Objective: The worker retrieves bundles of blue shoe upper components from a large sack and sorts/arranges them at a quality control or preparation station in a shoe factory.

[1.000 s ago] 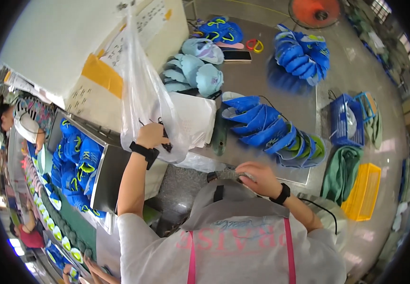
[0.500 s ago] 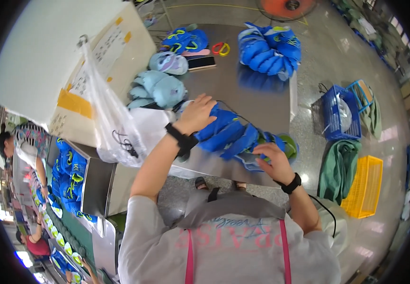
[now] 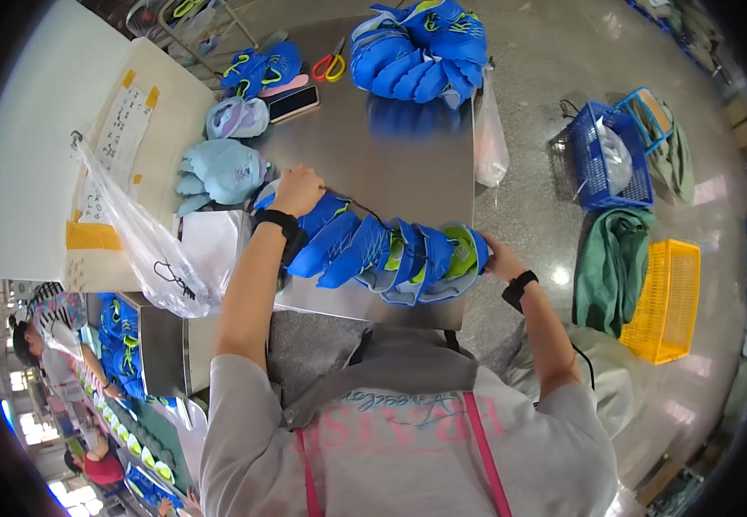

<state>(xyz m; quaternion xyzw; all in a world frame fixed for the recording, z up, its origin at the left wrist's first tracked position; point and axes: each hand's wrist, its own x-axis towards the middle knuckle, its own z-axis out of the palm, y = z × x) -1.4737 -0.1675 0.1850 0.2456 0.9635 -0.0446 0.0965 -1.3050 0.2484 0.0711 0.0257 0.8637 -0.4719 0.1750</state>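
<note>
Setting: a workshop with a polished grey floor; a steel worktable [image 3: 390,146] stands in front of the person.
Row in hand: a fanned row of blue shoe uppers [image 3: 382,250] lies along the near edge of the table, with some yellow-green linings showing toward its right end.
Left hand: the left hand [image 3: 297,189] is curled shut and rests on the left end of the row; a black watch sits on the wrist.
Right hand: the right hand [image 3: 503,257] presses against the right end of the row at the table's corner, fingers hidden behind the last piece, so how far they close cannot be told.
Far pile: a second stack of blue uppers [image 3: 416,47] lies at the far end of the table, well apart from the row.
Other table items: pale blue uppers [image 3: 222,168], red-handled scissors [image 3: 332,65] and a dark phone [image 3: 294,103] lie on the left side.
Bag: a clear plastic bag [image 3: 145,246] hangs at the table's left.
Floor: a blue basket [image 3: 602,159], a green cloth heap [image 3: 610,267] and a yellow crate [image 3: 668,302] stand to the right.
</note>
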